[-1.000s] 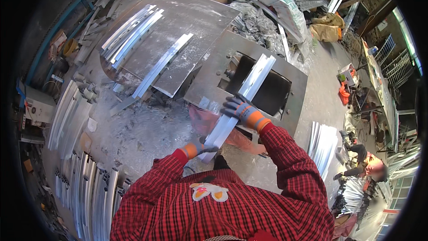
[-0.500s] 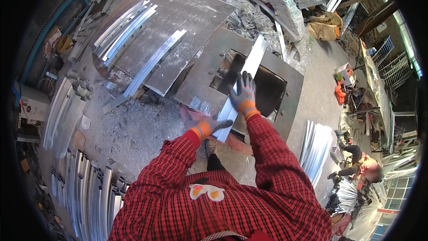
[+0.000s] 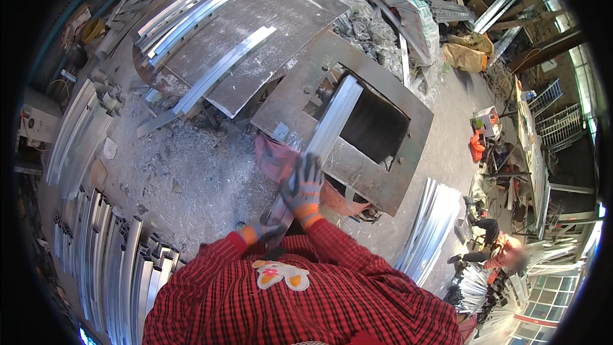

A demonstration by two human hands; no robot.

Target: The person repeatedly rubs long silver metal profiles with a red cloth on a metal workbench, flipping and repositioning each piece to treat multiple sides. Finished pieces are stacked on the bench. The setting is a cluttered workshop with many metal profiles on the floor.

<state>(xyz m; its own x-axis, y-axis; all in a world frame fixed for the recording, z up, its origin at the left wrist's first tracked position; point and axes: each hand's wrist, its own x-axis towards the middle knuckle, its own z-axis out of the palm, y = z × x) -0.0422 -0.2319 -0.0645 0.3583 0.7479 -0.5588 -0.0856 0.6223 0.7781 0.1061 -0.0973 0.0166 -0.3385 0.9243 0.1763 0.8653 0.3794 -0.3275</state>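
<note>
A long silver metal profile [image 3: 333,121] slants from the opening of the machine's steel top toward my body. My right hand [image 3: 304,186], in a grey glove with an orange cuff, is closed over the profile, its fingers pointing away from me. Nearer my waist, my left hand [image 3: 260,227] grips the profile close to its near end; its fingers are partly blurred. The profile's far end lies over the dark opening in the steel machine top [image 3: 401,177].
A steel table [image 3: 281,6] at the far left carries several metal profiles. Bundles of profiles stand at the left [image 3: 121,262] and right [image 3: 429,230]. Metal shavings [image 3: 185,179] cover the floor. Another person [image 3: 495,249] sits at the right. Plastic wrapping [image 3: 373,35] is piled beyond the machine.
The profile has been drawn back toward my body, so its far end now lies over the opening. Both hands have come nearer my waist, and my view has shifted slightly.
</note>
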